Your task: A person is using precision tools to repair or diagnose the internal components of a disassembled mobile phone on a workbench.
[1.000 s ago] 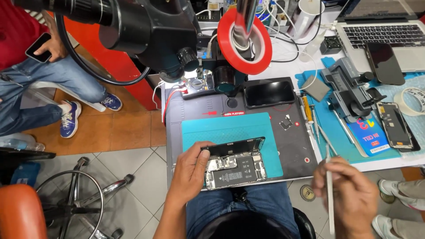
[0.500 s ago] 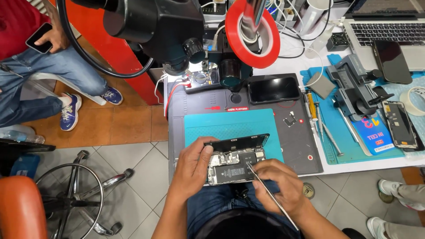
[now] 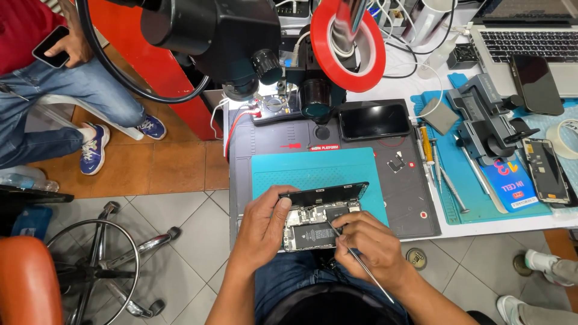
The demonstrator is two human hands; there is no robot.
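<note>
The opened phone (image 3: 319,219) lies at the teal mat's (image 3: 319,168) six-o'clock edge. The left hand (image 3: 262,232) clamps its nine-o'clock side; the right hand (image 3: 370,247) pinches a thin metal tool (image 3: 368,274) at four o'clock.

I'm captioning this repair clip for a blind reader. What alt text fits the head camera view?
Seen from above, a person's left hand steadies an opened phone on a teal mat while the right hand works a thin metal tool inside it. A microscope, laptop and screwdrivers crowd the bench; another person sits at the left.
</note>
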